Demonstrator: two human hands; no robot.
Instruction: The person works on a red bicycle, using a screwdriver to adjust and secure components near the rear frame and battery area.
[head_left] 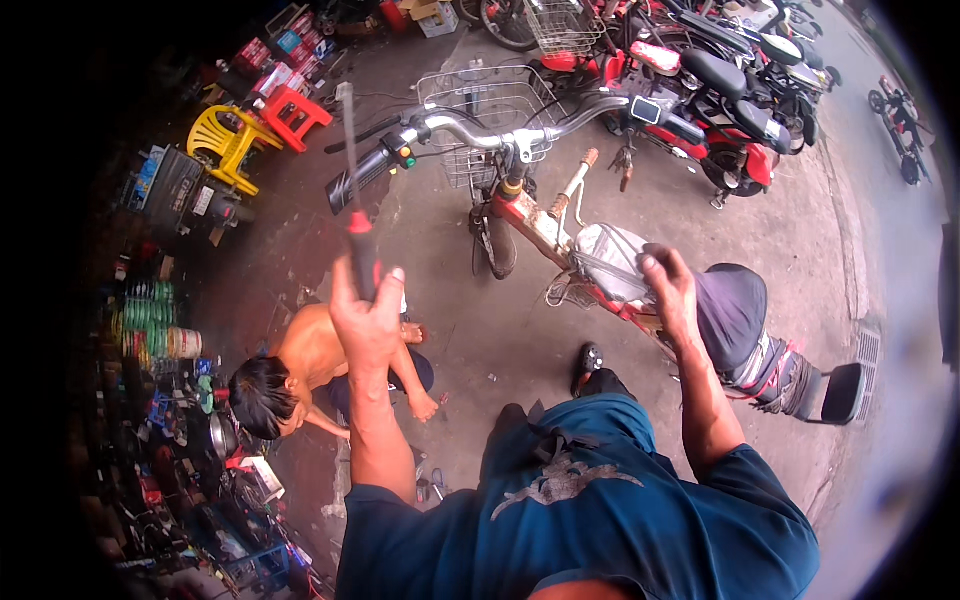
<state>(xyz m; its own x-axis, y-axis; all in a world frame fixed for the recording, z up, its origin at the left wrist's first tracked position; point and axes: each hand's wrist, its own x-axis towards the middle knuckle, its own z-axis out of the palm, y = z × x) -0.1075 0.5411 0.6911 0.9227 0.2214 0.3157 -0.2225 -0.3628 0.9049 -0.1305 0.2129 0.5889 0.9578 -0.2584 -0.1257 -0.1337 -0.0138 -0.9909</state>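
The red electric bicycle (560,235) stands on the concrete floor (480,330), front basket (490,110) ahead. The right hand (668,290) clutches plastic wrap (610,265) on its frame; best kept taut. The left hand (368,315) is clenched around a raised screwdriver (356,200), which wants a steady downward aim.
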